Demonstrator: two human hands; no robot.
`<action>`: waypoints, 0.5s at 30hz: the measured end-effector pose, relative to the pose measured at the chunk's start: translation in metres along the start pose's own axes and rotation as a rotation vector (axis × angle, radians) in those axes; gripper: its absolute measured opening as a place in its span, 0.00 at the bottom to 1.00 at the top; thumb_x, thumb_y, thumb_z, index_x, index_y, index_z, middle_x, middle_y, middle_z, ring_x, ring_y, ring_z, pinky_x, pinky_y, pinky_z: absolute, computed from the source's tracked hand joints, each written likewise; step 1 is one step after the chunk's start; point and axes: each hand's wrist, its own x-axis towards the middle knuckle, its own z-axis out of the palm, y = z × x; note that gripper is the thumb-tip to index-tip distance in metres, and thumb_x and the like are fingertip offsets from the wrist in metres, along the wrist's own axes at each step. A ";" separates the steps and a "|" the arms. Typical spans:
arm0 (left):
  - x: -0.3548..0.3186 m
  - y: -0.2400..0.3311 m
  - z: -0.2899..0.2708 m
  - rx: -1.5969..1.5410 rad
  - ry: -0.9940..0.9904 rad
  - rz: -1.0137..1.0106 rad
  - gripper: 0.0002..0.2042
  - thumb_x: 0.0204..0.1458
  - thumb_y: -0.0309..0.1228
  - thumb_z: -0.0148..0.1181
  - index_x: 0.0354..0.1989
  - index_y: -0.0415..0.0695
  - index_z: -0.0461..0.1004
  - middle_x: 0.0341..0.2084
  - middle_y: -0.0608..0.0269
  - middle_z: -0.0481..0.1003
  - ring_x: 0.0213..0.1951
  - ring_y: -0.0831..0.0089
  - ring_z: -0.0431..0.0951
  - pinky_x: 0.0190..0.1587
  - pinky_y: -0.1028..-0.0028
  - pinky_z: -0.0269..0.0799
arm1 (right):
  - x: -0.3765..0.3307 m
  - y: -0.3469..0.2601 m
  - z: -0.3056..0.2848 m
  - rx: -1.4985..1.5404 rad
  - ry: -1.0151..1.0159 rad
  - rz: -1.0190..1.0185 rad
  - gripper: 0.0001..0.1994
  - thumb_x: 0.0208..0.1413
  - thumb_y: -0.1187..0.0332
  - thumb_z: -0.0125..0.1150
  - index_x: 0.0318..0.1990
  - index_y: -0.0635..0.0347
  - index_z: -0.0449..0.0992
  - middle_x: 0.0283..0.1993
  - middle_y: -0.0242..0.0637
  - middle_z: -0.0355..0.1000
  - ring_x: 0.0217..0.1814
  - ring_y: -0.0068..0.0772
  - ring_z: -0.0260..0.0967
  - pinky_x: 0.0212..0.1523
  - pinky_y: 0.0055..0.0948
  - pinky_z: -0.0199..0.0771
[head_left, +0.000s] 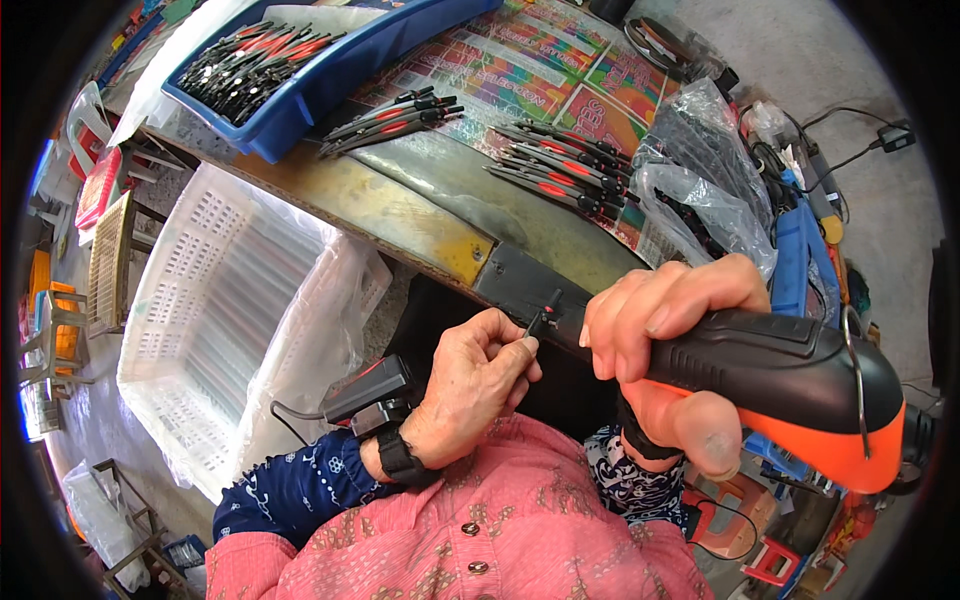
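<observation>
My right hand [670,320] is wrapped round a black and orange power tool [780,365] with a wire loop on its body. The tool points left, toward a flat black block [515,280] at the table's front edge; my hand hides where they meet. My left hand [480,370] is closed in a pinch on a small dark rod-like part [538,322], beside the block. Behind lie two groups of slim black, grey and red pen-like pieces, one at left [390,122] and one at right [565,170].
A blue tray [300,105] at the back left holds many similar pieces. On the floor at left stands a white perforated basket [185,290] with a plastic liner. Clear plastic bags [705,170] and a blue bin [795,260] are at right, near loose cables.
</observation>
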 end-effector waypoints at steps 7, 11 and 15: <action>-0.001 0.002 0.002 -0.049 0.010 -0.034 0.06 0.55 0.27 0.52 0.28 0.38 0.66 0.18 0.65 0.71 0.15 0.84 0.64 0.14 0.83 0.57 | 0.000 0.002 0.001 -0.003 0.012 0.015 0.36 0.33 0.38 0.69 0.34 0.61 0.61 0.20 0.32 0.63 0.17 0.26 0.61 0.20 0.26 0.63; -0.001 0.003 0.002 -0.062 0.009 -0.044 0.06 0.55 0.27 0.52 0.28 0.38 0.66 0.18 0.65 0.71 0.14 0.84 0.64 0.14 0.83 0.57 | 0.001 0.004 0.000 0.008 0.017 0.016 0.36 0.33 0.37 0.68 0.34 0.61 0.61 0.19 0.32 0.63 0.17 0.26 0.61 0.20 0.26 0.63; -0.002 0.004 0.003 -0.068 0.021 -0.063 0.06 0.55 0.27 0.52 0.28 0.38 0.66 0.18 0.65 0.70 0.14 0.84 0.64 0.14 0.83 0.57 | 0.002 0.003 0.001 -0.018 0.059 0.037 0.37 0.32 0.37 0.68 0.34 0.61 0.61 0.19 0.32 0.63 0.16 0.26 0.61 0.19 0.26 0.63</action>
